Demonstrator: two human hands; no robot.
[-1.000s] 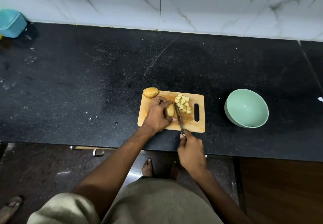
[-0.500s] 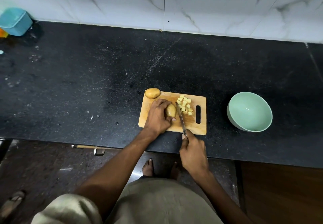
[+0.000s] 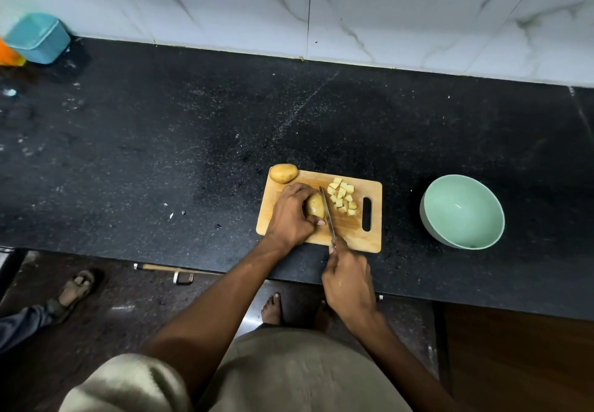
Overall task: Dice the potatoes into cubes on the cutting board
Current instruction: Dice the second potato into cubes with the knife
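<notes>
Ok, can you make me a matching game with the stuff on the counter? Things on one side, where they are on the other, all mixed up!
Things:
1. whole potato
2. potato cubes
3. green bowl
4. knife

Places:
A. on the counter, right of the cutting board
B. in the right hand
C. far left corner of the board
D. piled on the board beside its handle slot

Pairs: 1-C, 2-D, 3-A, 4-B
</notes>
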